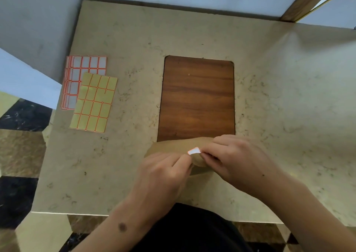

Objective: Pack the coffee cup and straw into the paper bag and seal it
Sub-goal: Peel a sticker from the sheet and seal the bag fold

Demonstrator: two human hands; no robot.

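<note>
A brown paper bag (167, 147) lies on the table near its front edge, mostly covered by both hands. On its folded top sits a small white sticker with an orange border (194, 151), partly lifted at one end. My left hand (163, 174) pinches the bag's fold just left of the sticker. From the right, my right hand (237, 161) holds the fold with its fingertips at the sticker's right edge. The cup and straw are not visible.
A dark wooden board (197, 97) is set into the beige stone table (115, 165) just beyond the bag. At the left lie sticker sheets: a white stack (84, 66) and a yellow sheet (94, 101) over it. A wall runs behind the table.
</note>
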